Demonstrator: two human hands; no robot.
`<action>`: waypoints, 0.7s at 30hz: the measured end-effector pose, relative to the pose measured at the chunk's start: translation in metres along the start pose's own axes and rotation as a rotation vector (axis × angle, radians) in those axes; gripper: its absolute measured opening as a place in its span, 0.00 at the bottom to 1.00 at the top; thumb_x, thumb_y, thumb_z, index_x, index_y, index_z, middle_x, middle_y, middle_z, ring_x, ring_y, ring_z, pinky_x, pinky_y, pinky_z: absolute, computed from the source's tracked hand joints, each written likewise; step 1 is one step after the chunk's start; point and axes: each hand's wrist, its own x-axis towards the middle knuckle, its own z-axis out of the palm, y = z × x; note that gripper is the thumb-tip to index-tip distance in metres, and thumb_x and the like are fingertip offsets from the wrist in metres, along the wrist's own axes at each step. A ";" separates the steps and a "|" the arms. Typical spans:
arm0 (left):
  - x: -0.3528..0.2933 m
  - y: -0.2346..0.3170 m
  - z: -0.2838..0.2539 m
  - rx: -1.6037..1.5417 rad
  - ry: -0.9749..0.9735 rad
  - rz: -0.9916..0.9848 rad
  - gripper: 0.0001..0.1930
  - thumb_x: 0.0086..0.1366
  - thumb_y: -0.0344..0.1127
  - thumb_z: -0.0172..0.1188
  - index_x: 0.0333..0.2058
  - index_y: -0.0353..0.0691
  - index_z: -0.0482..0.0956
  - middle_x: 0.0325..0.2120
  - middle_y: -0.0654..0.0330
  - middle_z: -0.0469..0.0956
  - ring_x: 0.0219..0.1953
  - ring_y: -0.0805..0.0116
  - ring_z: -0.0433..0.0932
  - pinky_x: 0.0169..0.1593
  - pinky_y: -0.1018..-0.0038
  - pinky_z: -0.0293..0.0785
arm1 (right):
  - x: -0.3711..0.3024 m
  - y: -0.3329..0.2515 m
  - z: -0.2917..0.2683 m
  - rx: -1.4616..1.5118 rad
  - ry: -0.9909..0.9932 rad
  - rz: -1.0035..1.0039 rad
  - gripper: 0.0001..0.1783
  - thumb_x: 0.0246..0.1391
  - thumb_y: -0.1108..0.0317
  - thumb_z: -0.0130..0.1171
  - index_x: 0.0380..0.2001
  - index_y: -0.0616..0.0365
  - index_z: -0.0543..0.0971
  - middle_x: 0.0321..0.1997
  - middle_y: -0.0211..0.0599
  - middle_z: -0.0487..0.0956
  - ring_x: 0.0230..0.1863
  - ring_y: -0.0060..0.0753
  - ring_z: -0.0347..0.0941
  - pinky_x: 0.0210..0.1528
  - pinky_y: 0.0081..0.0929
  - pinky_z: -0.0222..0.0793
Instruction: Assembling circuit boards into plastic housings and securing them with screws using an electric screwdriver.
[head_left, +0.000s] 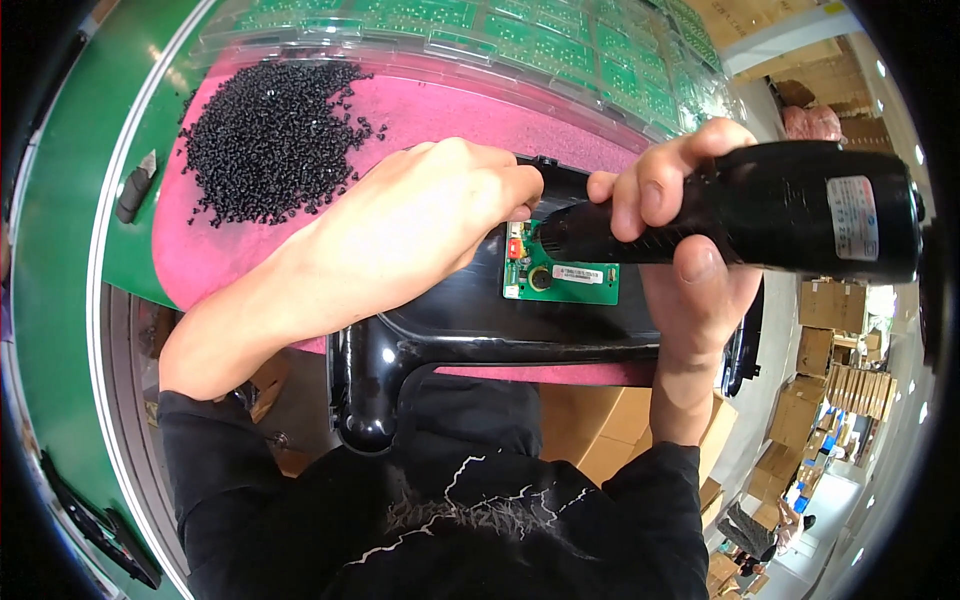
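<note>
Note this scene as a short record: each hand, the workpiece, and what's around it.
Left hand: fingers bunched beside the tool's narrow end; any grip hidden
Right hand: wrapped around a black handheld tool, narrow end over the board
Workpiece: green circuit board in a black plastic housing
Upper left: heap of small black parts, apparently screws, on a pink mat
Far side: clear trays with green boards

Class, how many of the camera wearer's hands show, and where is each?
2: the left hand is by the upper-left corner of the green circuit board; the right hand grips the black handheld tool.
</note>
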 end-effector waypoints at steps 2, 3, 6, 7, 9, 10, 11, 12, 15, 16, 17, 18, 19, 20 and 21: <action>0.001 0.000 0.001 -0.002 -0.002 0.002 0.06 0.60 0.27 0.58 0.35 0.31 0.76 0.28 0.47 0.78 0.33 0.45 0.78 0.36 0.58 0.73 | 0.001 0.000 0.000 -0.018 -0.036 0.040 0.40 0.51 0.54 0.70 0.61 0.55 0.62 0.34 0.30 0.69 0.35 0.29 0.69 0.52 0.40 0.67; 0.001 0.000 0.001 -0.003 -0.003 0.002 0.06 0.60 0.28 0.58 0.36 0.31 0.77 0.28 0.47 0.78 0.33 0.45 0.78 0.36 0.58 0.73 | 0.002 0.001 0.001 -0.016 -0.044 0.046 0.44 0.51 0.54 0.70 0.64 0.56 0.59 0.34 0.30 0.69 0.35 0.29 0.69 0.51 0.39 0.68; 0.002 0.000 0.000 0.002 -0.016 -0.008 0.07 0.61 0.29 0.58 0.36 0.31 0.77 0.28 0.46 0.78 0.34 0.44 0.78 0.36 0.58 0.73 | 0.004 0.001 0.008 -0.065 -0.020 0.028 0.44 0.51 0.54 0.69 0.64 0.57 0.59 0.34 0.31 0.69 0.35 0.29 0.69 0.50 0.39 0.68; 0.003 0.001 -0.001 0.005 -0.021 -0.006 0.07 0.61 0.29 0.58 0.36 0.31 0.77 0.28 0.46 0.78 0.34 0.44 0.78 0.36 0.58 0.73 | 0.004 0.003 0.002 -0.037 -0.077 0.034 0.44 0.51 0.53 0.69 0.64 0.58 0.58 0.35 0.31 0.69 0.36 0.29 0.69 0.51 0.39 0.67; 0.006 0.005 -0.002 -0.018 -0.077 -0.072 0.07 0.61 0.30 0.58 0.35 0.32 0.77 0.28 0.47 0.78 0.34 0.44 0.77 0.36 0.59 0.73 | 0.004 0.002 0.002 -0.035 -0.056 0.028 0.44 0.51 0.54 0.69 0.64 0.58 0.58 0.35 0.31 0.69 0.36 0.29 0.69 0.52 0.39 0.67; 0.006 0.004 -0.002 -0.013 -0.082 -0.069 0.07 0.61 0.30 0.58 0.35 0.32 0.77 0.28 0.47 0.78 0.34 0.44 0.77 0.36 0.59 0.73 | 0.004 0.001 0.002 -0.036 -0.039 0.023 0.44 0.52 0.54 0.69 0.65 0.58 0.58 0.35 0.31 0.69 0.36 0.29 0.69 0.52 0.38 0.66; 0.005 0.003 0.000 -0.020 -0.065 -0.035 0.07 0.61 0.30 0.58 0.35 0.32 0.77 0.28 0.48 0.78 0.33 0.44 0.77 0.36 0.59 0.73 | 0.002 0.002 -0.001 -0.029 -0.048 -0.002 0.42 0.53 0.54 0.67 0.65 0.57 0.59 0.36 0.30 0.69 0.37 0.29 0.68 0.53 0.39 0.65; 0.005 0.002 0.001 -0.029 -0.049 -0.001 0.07 0.61 0.30 0.59 0.35 0.32 0.77 0.28 0.48 0.78 0.33 0.45 0.77 0.36 0.59 0.73 | 0.000 0.003 -0.003 -0.028 -0.043 -0.007 0.42 0.53 0.54 0.67 0.65 0.57 0.59 0.36 0.30 0.69 0.37 0.29 0.68 0.53 0.39 0.65; 0.007 0.002 -0.001 -0.025 -0.116 -0.015 0.07 0.59 0.30 0.61 0.35 0.33 0.77 0.29 0.50 0.77 0.33 0.46 0.78 0.36 0.60 0.73 | -0.008 -0.001 -0.005 -0.032 0.031 -0.102 0.40 0.54 0.50 0.65 0.64 0.54 0.59 0.36 0.28 0.68 0.36 0.29 0.67 0.53 0.39 0.65; 0.007 0.003 0.000 -0.032 -0.121 -0.004 0.07 0.59 0.30 0.61 0.35 0.33 0.77 0.29 0.50 0.77 0.33 0.46 0.78 0.36 0.60 0.73 | -0.012 -0.005 -0.005 -0.032 0.123 -0.125 0.39 0.53 0.47 0.66 0.60 0.53 0.62 0.33 0.24 0.67 0.33 0.25 0.65 0.49 0.36 0.65; 0.006 0.003 -0.001 -0.020 -0.127 -0.014 0.07 0.58 0.30 0.63 0.34 0.33 0.77 0.30 0.51 0.77 0.34 0.47 0.78 0.37 0.61 0.73 | -0.010 -0.004 -0.020 0.059 0.019 -0.206 0.36 0.53 0.46 0.65 0.57 0.52 0.64 0.30 0.22 0.67 0.30 0.23 0.64 0.45 0.33 0.64; 0.005 0.003 -0.003 -0.009 -0.134 -0.023 0.08 0.57 0.29 0.64 0.33 0.33 0.77 0.30 0.52 0.77 0.34 0.48 0.78 0.37 0.61 0.74 | -0.010 -0.004 -0.037 0.149 -0.085 -0.285 0.33 0.53 0.44 0.65 0.54 0.51 0.66 0.27 0.20 0.67 0.28 0.20 0.63 0.42 0.29 0.63; 0.005 0.004 -0.005 -0.005 -0.154 -0.048 0.08 0.56 0.29 0.65 0.32 0.33 0.77 0.31 0.53 0.76 0.35 0.50 0.78 0.38 0.62 0.74 | -0.011 -0.012 -0.042 0.185 -0.058 -0.269 0.29 0.54 0.42 0.63 0.48 0.49 0.68 0.23 0.18 0.66 0.23 0.18 0.60 0.36 0.26 0.58; 0.005 0.007 -0.005 -0.001 -0.152 -0.061 0.08 0.55 0.29 0.65 0.31 0.32 0.77 0.31 0.54 0.76 0.34 0.50 0.78 0.38 0.63 0.74 | -0.015 -0.018 -0.047 0.196 0.030 -0.242 0.26 0.56 0.43 0.61 0.46 0.49 0.70 0.22 0.18 0.65 0.22 0.17 0.59 0.35 0.25 0.58; 0.005 0.006 -0.003 0.003 -0.153 -0.050 0.07 0.55 0.28 0.65 0.31 0.32 0.77 0.31 0.54 0.76 0.34 0.51 0.78 0.38 0.63 0.74 | -0.016 -0.020 -0.049 0.187 0.095 -0.228 0.24 0.56 0.44 0.59 0.45 0.49 0.70 0.22 0.19 0.65 0.22 0.18 0.59 0.35 0.25 0.58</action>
